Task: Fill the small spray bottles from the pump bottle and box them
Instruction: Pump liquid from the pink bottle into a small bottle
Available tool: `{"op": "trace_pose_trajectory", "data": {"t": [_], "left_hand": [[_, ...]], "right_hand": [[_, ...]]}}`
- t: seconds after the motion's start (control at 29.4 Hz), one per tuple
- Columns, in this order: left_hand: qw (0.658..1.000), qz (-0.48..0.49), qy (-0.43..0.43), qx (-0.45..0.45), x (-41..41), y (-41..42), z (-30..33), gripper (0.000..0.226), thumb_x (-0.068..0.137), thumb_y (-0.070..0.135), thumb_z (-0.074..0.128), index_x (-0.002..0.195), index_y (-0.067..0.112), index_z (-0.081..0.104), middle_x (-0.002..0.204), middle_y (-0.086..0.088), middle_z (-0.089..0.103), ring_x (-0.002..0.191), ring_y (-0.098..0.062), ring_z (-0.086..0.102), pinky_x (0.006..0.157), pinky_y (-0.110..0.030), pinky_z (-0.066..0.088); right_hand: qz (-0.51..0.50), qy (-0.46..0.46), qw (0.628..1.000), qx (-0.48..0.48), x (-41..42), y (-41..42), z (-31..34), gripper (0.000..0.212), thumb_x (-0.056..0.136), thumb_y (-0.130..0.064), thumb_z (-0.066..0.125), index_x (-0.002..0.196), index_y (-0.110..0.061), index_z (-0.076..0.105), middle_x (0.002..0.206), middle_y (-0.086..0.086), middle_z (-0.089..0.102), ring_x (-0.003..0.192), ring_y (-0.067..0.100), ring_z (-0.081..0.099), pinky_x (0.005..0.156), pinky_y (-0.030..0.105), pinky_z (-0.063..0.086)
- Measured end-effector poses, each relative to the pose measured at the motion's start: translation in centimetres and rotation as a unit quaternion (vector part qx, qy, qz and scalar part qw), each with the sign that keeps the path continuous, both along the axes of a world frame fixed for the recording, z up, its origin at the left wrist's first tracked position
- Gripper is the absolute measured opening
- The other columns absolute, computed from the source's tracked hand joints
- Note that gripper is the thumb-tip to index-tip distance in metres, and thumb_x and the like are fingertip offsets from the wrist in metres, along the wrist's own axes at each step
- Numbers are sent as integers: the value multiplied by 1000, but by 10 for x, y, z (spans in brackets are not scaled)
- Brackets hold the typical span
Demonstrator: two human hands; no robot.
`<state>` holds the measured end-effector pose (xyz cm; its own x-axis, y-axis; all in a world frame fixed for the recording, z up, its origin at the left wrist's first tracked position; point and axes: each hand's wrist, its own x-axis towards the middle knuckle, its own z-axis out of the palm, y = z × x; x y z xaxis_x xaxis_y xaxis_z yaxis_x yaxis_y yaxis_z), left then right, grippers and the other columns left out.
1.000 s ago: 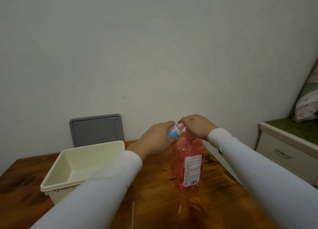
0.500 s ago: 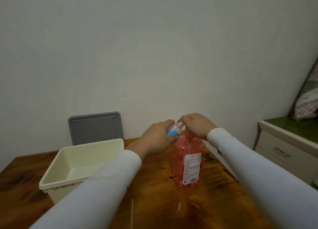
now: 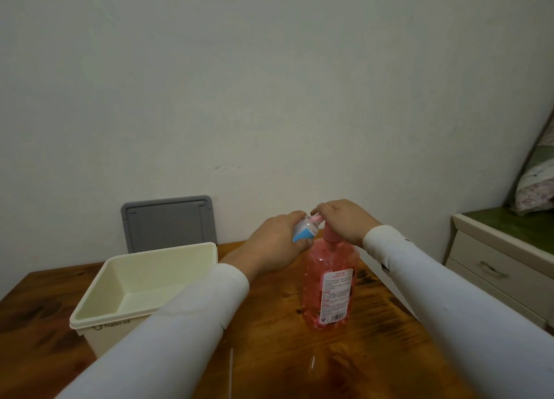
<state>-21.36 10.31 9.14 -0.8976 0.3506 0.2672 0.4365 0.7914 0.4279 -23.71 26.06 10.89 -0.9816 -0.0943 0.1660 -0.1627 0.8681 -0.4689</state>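
A pink pump bottle (image 3: 329,282) with a white label stands upright on the wooden table (image 3: 284,353). My right hand (image 3: 344,222) lies over its pump head, fingers curled down on it. My left hand (image 3: 275,246) grips a small clear spray bottle (image 3: 304,232) with a blue label, tilted, its open mouth right at the pump's nozzle. A cream plastic box (image 3: 144,284) sits to the left with nothing visible inside it.
A grey lid (image 3: 169,223) leans against the wall behind the box. A white drawer cabinet (image 3: 503,267) with bedding on top stands off the table's right edge. A thin clear tube (image 3: 231,368) lies on the table's near part.
Both hands and the bottles keep the same pose at the pump nozzle. The view has shifted slightly; nothing else moved.
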Motion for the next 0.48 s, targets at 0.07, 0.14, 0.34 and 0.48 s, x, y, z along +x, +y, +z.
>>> {"op": "trace_pose_trajectory", "data": {"t": [0.07, 0.14, 0.34, 0.48], "left_hand": [[1000, -1, 11, 3, -1, -1, 4, 54, 92, 37, 59, 140, 22, 40, 133, -4, 55, 112, -21, 53, 87, -26, 38], [1000, 2, 18, 7, 0, 0, 9, 55, 92, 37, 58, 142, 23, 38, 134, -3, 54, 114, -21, 52, 87, -25, 37], [1000, 2, 19, 12, 2, 0, 4, 55, 92, 36, 58, 142, 22, 39, 134, -3, 54, 113, -21, 53, 91, -29, 41], [1000, -2, 1, -3, 0, -1, 0, 54, 92, 37, 59, 141, 22, 40, 132, -4, 56, 111, -22, 54, 89, -29, 42]], "right_hand": [[3, -8, 999, -31, -1, 2, 6, 31, 97, -14, 40, 119, -5, 60, 114, 20, 63, 105, 36, 57, 84, 37, 44], [-3, -11, 997, -79, -3, 4, 10, 37, 99, -22, 34, 114, -6, 64, 109, 20, 64, 103, 38, 58, 82, 38, 45], [-2, -3, 998, -62, 2, 1, 7, 32, 97, -15, 42, 121, -7, 60, 115, 20, 63, 107, 37, 57, 89, 39, 45], [-15, 13, 1000, -22, 3, -1, -2, 44, 87, -4, 56, 131, -5, 50, 126, 15, 59, 114, 29, 54, 97, 39, 44]]}}
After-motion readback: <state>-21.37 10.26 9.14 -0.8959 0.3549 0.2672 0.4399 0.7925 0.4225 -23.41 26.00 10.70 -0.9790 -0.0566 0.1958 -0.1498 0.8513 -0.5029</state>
